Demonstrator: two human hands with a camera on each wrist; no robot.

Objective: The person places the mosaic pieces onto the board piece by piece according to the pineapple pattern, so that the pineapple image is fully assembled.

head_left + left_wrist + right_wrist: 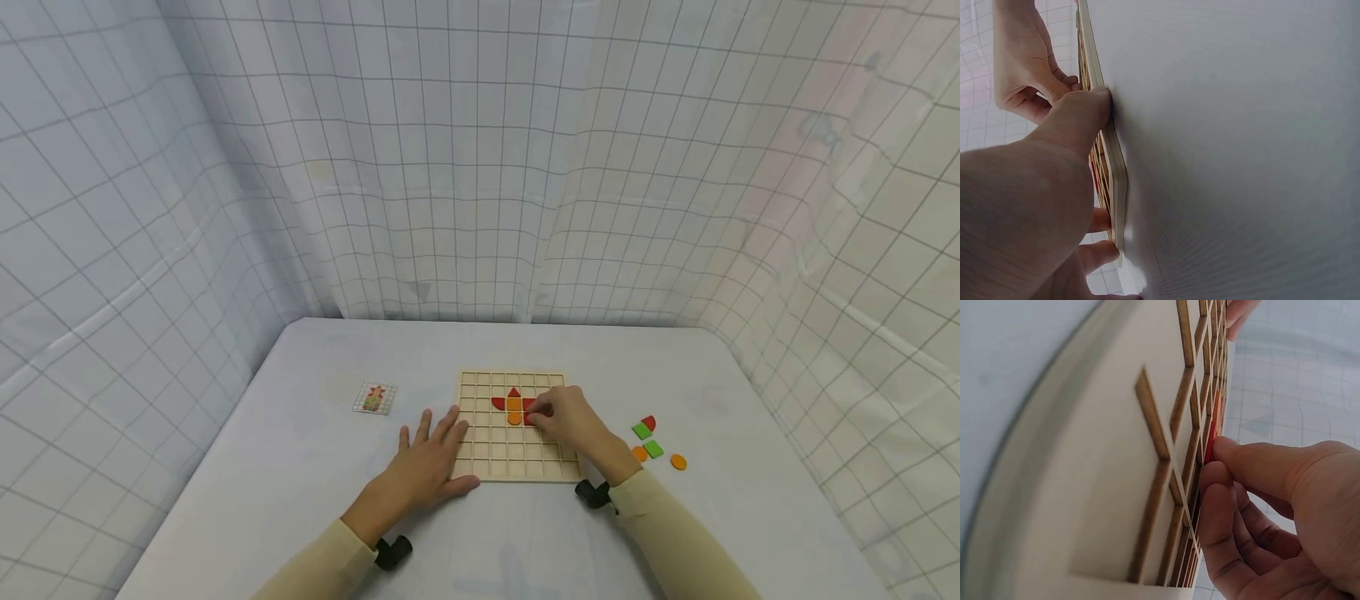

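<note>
A wooden grid board (498,477) lies on the table. Red and orange pieces fill some of its cells: a red triangle (513,392), a red quarter-round (498,403), an orange square (513,404) and an orange circle (514,419) among them. My right hand (567,419) reaches over the board's right side, thumb and fingertips pinching a red piece (1210,442) down at the grid; its exact shape is hidden. With fingers spread, my left hand (429,467) rests along the board's left edge, thumb (1088,106) against the near edge.
Right of the board lie loose pieces: a red quarter-round (649,422), green squares (653,449) and orange circles (678,462). At the back left is a small gridded picture card (375,398). Checked white curtains (450,167) enclose the table's back and sides.
</note>
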